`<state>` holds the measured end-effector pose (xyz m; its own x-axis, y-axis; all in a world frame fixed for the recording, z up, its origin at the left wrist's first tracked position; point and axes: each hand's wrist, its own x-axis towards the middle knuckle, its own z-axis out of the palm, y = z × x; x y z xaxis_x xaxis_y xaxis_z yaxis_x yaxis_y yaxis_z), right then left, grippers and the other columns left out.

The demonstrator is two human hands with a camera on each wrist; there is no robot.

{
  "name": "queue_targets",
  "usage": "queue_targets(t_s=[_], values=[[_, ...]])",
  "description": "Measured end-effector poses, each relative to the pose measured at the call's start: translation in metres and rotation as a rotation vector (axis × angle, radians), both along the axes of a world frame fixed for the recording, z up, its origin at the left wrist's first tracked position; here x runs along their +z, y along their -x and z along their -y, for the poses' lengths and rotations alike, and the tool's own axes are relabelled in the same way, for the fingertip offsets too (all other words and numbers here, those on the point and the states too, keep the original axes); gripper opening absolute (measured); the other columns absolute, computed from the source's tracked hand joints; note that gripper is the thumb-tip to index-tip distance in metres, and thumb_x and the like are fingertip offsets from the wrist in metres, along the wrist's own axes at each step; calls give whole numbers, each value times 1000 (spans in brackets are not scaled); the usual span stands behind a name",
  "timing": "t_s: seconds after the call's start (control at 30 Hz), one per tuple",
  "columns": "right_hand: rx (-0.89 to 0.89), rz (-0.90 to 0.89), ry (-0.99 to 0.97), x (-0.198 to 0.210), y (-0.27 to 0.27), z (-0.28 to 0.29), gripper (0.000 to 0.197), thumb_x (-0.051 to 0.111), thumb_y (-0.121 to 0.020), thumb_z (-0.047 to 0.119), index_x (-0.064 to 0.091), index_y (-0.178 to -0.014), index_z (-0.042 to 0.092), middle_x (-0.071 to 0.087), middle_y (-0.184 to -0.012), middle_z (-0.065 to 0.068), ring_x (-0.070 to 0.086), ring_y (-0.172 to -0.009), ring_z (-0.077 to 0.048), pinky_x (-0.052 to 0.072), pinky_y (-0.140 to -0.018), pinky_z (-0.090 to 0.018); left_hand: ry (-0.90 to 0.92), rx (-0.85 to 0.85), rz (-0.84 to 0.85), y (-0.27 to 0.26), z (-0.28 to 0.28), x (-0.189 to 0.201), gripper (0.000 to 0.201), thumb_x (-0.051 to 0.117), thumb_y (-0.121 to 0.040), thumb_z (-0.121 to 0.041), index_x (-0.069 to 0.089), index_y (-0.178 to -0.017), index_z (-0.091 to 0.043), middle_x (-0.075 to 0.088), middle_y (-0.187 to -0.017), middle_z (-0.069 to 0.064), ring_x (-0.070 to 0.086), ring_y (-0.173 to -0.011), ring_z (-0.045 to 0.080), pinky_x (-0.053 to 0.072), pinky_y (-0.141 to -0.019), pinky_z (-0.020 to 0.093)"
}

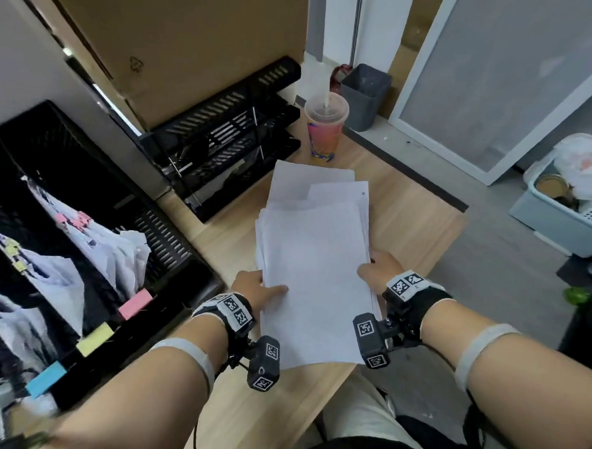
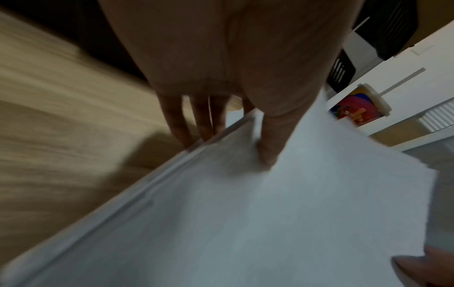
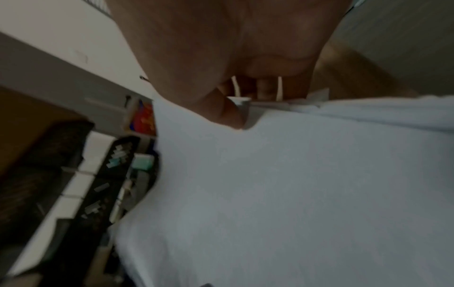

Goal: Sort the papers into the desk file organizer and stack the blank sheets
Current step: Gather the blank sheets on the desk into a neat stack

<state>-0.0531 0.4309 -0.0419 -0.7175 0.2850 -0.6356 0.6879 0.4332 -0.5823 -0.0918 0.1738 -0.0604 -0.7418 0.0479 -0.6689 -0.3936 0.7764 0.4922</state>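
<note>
A stack of blank sheets (image 1: 316,274) is held by both hands above the near edge of the wooden counter (image 1: 407,218); the left hand (image 1: 256,288) is pinching the stack's left edge, thumb laid on top and fingers (image 2: 176,124) curled beneath; the right hand (image 1: 379,266) is gripping the right edge, its thumb (image 3: 228,114) pressed on the top sheet. More loose sheets (image 1: 306,179) are seen lying on the counter beyond the stack. The black file organizer (image 1: 81,218) is placed at the left, papers (image 1: 93,241) standing in its slots, with 3 coloured labels (image 1: 95,343) stuck along its front. A black tiered tray (image 1: 228,138) is set further back, a lidded cup (image 1: 325,130) just beside it.
</note>
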Motion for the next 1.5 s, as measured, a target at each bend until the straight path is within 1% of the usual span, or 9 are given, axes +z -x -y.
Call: queue_targets(t_s=[0.13,0.27,0.43,0.67,0.8,0.97,1.03,1.2,1.5], values=[[133,218,-158,-17,-2,19,18,36,-62,27,41,-76,19,51,-106,-7,56,-84,-28,52,-76,-37,175,-37,-51,-8,11,-6,51,76,-77,-40,68,-124,-24,40,-143,10,44,-132,29,36,-114,34],[139,249,-132,-15,-8,32,63,42,-68,27,35,-130,25,54,-118,-8,62,-92,-30,54,-80,-37,-62,97,3,-12,10,-10,34,74,-59,-39,69,-90,-27,71,-111,4,70,-97,24,58,-91,39],[146,253,-235,-5,-12,39,57,44,-73,22,30,-128,22,51,-116,-12,60,-94,-33,54,-83,-40,-174,132,22,-18,13,-12,17,74,-78,-13,67,-89,-25,77,-101,6,72,-85,23,58,-77,29],[106,238,-373,-11,-15,47,47,46,-78,15,38,-124,20,37,-124,-16,48,-112,-36,48,-90,-40,-186,171,-79,-19,7,-16,34,79,-60,-43,70,-88,-26,64,-116,9,66,-94,22,48,-71,20],[115,239,-387,-16,-17,45,50,45,-75,16,38,-125,23,36,-123,-16,48,-111,-37,49,-92,-43,-317,244,-45,-22,2,-11,26,81,-71,-19,70,-93,-12,76,-99,12,71,-91,26,60,-84,40],[118,211,-301,-15,-13,36,38,43,-81,15,40,-118,22,38,-122,-15,54,-73,-28,44,-57,-25,-407,270,-38,-24,3,-15,27,81,-72,-4,66,-94,0,72,-85,6,67,-74,19,58,-67,21],[143,190,-256,-18,-12,31,35,44,-80,15,36,-113,21,48,-109,-12,53,-68,-26,49,-61,-29,-407,262,-52,-26,3,-14,22,77,-77,2,67,-96,0,74,-87,6,68,-73,16,56,-63,16],[84,69,-136,-17,-21,31,53,46,-85,8,25,-132,19,52,-92,-6,53,-66,-20,39,-51,-24,-392,266,-75,-26,7,-15,25,81,-73,-6,69,-94,-4,76,-97,17,72,-82,25,60,-84,41],[-58,-106,194,2,0,2,42,59,-75,18,61,-114,33,72,-109,5,69,-99,-20,55,-93,-46,-420,295,-170,-7,8,7,30,77,-79,-9,58,-102,-14,76,-88,-1,72,-75,14,52,-64,23]])
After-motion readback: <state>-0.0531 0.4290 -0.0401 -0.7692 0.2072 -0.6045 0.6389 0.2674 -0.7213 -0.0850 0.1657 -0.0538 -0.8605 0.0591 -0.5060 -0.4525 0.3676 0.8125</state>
